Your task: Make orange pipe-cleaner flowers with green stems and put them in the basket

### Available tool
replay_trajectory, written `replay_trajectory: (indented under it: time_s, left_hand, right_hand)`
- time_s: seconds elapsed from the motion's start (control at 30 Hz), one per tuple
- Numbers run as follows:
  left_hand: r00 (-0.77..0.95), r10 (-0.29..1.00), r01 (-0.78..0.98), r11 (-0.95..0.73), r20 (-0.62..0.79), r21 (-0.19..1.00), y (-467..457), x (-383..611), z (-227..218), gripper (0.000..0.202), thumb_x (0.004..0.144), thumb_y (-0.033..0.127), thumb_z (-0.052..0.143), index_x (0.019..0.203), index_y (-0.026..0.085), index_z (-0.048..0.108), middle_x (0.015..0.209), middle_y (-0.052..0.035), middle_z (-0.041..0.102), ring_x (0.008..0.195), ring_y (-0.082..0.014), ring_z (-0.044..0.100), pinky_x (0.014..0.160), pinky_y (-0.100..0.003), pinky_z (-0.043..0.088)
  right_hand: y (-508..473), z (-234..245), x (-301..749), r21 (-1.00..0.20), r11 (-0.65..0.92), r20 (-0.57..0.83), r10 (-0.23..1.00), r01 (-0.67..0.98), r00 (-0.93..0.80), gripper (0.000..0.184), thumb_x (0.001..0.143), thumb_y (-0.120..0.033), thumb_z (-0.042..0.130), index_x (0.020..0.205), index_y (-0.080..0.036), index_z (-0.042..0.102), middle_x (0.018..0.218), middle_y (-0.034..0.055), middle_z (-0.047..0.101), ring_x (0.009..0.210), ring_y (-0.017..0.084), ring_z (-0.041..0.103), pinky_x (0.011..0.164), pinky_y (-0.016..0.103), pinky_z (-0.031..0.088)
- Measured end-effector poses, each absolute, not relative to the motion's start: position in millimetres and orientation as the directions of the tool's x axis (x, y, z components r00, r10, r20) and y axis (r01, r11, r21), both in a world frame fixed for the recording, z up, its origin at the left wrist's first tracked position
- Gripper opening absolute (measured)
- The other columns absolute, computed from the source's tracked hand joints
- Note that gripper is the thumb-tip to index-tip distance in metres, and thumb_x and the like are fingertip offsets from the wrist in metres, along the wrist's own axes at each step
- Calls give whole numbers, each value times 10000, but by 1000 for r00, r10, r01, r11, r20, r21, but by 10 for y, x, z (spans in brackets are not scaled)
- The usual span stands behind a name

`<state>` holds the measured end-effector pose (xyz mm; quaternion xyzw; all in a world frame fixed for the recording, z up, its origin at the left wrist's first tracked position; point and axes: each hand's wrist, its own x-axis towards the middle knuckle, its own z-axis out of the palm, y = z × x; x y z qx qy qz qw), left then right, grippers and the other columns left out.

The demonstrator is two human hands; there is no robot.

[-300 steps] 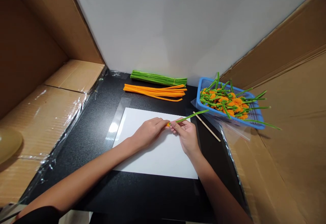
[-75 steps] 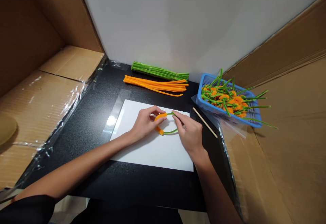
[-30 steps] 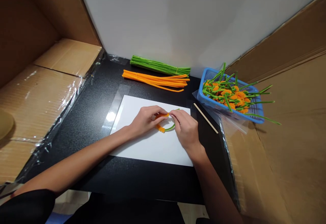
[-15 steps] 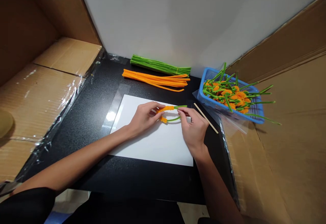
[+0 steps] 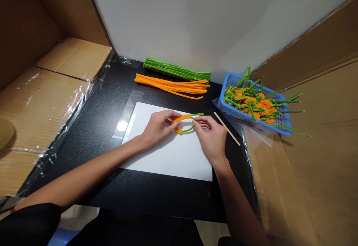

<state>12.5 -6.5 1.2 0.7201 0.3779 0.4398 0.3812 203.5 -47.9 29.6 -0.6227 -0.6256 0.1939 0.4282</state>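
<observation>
Here, left hand (image 5: 159,128) pinching a pipe cleaner (image 5: 182,118), right hand (image 5: 212,136) half-open near a wooden stick (image 5: 227,128)

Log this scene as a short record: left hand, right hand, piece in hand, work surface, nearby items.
Left hand: holds the bent pipe cleaner by its orange part
Right hand: open, fingers beside the green end; contact unclear
Piece in hand: curved, orange fuzzy section, green stem
Work surface: white paper sheet on black table
Nearby items: green pipe-cleaner bundle, orange pipe-cleaner bundle, wooden stick, blue basket
</observation>
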Motion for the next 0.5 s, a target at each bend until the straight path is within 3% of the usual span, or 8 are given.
replay_trajectory:
  time_s: [0.23, 0.5]
  left_hand:
    - [404, 825, 219, -506, 394, 835, -76, 103, 23, 124, 889, 228, 652, 975, 156, 704, 914, -52, 748, 756, -138, 699, 637, -226, 590]
    - [386, 828, 231, -513, 406, 827, -72, 98, 7, 123, 889, 222, 656, 970, 140, 701, 899, -52, 742, 729, -122, 683, 638, -207, 568]
  right_hand:
    - [-488, 320, 2009, -577, 323, 446, 894, 750, -42, 149, 933, -188, 549, 908, -213, 694, 869, 61, 731, 816, 212, 689, 779, 348, 553]
    - [-466, 237, 1999, -739, 200, 293, 955, 643, 39, 107, 889, -209, 600, 885, -202, 707, 850, 44, 740, 756, 196, 690, 719, 321, 553]
